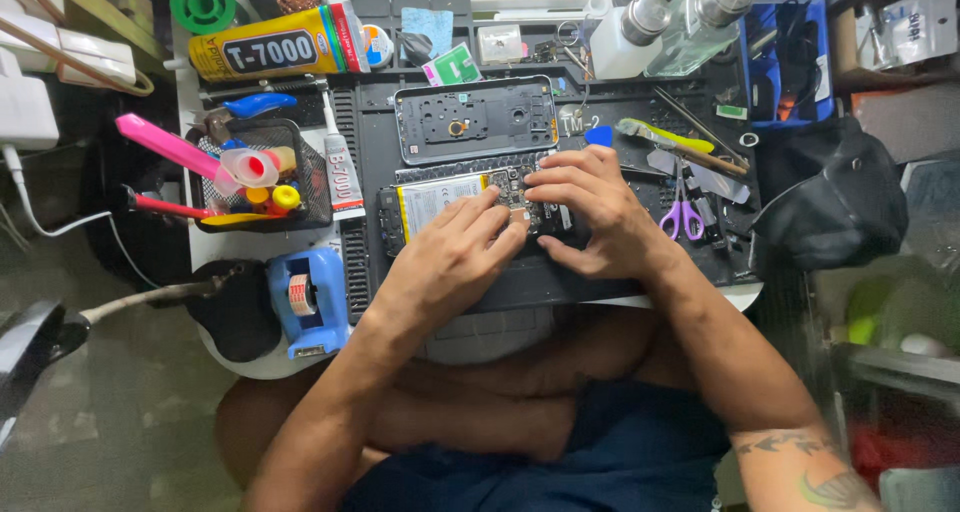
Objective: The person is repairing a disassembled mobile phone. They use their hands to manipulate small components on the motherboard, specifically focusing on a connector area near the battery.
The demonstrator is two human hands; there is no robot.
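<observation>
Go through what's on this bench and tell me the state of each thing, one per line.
Opened phone: back off, battery and board exposed, lying flat.
Back cover: removed, inside up, behind the phone.
Left hand: fingers pressing on the phone.
Right hand: fingers pressing on the board.
Scissors: closed, lying flat.
Large glue tube: capped, on its side.

Matt black rubbery work mat (620, 272), glossy plastic glue tube (275, 52), black wire mesh basket (305, 177), shiny metal bottle caps (648, 14).

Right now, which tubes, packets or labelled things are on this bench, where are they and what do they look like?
Big glue tube: far left, lying flat, yellow, black label band.
Small glue tube: beside the wire basket, white.
Small packet: above the phone back cover, green and white.
</observation>
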